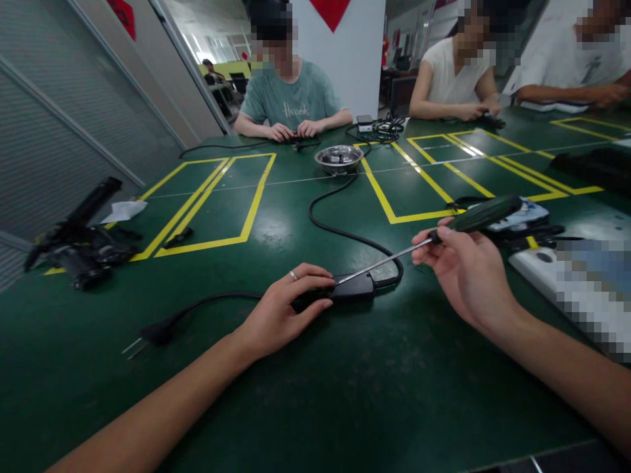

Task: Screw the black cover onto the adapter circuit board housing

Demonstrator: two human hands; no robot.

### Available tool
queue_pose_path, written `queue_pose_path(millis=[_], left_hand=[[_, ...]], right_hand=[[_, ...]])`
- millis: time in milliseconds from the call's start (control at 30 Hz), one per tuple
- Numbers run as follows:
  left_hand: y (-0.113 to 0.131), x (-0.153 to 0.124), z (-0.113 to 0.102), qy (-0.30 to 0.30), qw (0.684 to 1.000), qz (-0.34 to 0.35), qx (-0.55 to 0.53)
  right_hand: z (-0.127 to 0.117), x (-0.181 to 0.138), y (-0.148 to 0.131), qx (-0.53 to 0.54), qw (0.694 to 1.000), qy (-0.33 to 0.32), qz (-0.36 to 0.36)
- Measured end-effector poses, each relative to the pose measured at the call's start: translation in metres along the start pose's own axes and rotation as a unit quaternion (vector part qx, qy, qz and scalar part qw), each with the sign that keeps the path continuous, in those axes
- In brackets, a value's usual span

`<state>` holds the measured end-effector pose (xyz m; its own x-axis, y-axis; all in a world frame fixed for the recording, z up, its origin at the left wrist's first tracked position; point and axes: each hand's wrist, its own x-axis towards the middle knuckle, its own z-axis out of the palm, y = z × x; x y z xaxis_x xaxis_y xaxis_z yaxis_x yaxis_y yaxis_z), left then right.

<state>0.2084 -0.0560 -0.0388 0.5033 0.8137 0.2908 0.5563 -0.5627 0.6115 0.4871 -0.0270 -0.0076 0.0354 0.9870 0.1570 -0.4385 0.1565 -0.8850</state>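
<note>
My left hand is closed around the left part of a black power adapter, which lies on the green table. In my right hand is a screwdriver with a dark green handle, gripped near where its shaft begins. The long metal shaft slants down to the left, and its tip meets the adapter beside my left fingertips. Exactly what the tip touches is too small to tell. From the adapter's left a cord runs to a two-pin plug; a black cable curves away from its right end.
A metal bowl with small dark items stands mid-table. Black parts lie at the left, a white device at the right. Yellow tape marks the table. Several people sit across, one handling a cable.
</note>
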Motion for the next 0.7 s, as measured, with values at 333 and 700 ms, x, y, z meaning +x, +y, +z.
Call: queue_pose_path(millis=[333,700], left_hand=[[-0.004,0.001,0.002,-0.032,0.998,-0.049,0.015],[-0.004,0.0,0.002,-0.035,0.998,-0.041,0.028]], right_hand=[[0.001,-0.009,0.002,-0.044,0.998,-0.043,-0.023],[0.003,-0.009,-0.009,-0.199,0.974,-0.059,-0.091]])
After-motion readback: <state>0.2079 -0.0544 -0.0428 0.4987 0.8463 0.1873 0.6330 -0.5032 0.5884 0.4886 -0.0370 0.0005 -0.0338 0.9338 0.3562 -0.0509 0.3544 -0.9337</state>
